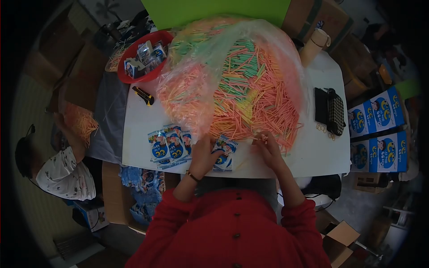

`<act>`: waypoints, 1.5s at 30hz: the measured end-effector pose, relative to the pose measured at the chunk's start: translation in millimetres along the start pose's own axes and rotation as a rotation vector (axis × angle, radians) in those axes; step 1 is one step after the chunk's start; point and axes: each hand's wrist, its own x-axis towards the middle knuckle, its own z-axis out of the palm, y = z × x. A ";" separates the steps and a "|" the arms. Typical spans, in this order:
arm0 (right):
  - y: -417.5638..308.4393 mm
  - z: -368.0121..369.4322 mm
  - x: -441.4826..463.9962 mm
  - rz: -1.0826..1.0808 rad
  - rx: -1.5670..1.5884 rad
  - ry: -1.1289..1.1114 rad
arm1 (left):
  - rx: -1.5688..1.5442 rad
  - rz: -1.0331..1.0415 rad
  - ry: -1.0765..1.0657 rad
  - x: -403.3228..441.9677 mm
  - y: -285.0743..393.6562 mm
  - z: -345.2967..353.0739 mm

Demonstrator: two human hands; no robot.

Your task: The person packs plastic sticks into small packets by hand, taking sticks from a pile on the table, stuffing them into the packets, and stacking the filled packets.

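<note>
A large heap of thin pink, orange, yellow and green sticks (277, 102) lies on the table, partly under a clear plastic bag (192, 85). At its near edge my left hand (204, 157) is closed, with the thumb on a blue and white printed packet (227, 155). To the right, my right hand (269, 152) pinches a small bunch of the sticks, their pale ends showing at the fingertips. Left of my left hand, several similar packets (167, 146) lie overlapping.
A red basin (145, 77) of packets and a yellow-black box cutter (144, 95) are at the left. A beige bottle (313, 47), a phone-like black object (321, 105) and a patterned pouch (336, 114) are at the right. Another person (67, 172) sits at left; printed boxes (380, 152) stack at right.
</note>
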 end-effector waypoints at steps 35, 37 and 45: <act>21.3 -2.8 14.6 0.091 0.149 0.245 | -1.452 -0.361 -0.211 4.4 16.3 11.3; 25.6 -2.1 14.1 -0.051 -0.164 0.147 | -1.442 -0.389 -0.292 4.9 8.3 17.0; -46.3 -5.0 18.5 0.122 0.592 0.251 | -1.219 -0.143 -0.221 -3.1 21.7 19.6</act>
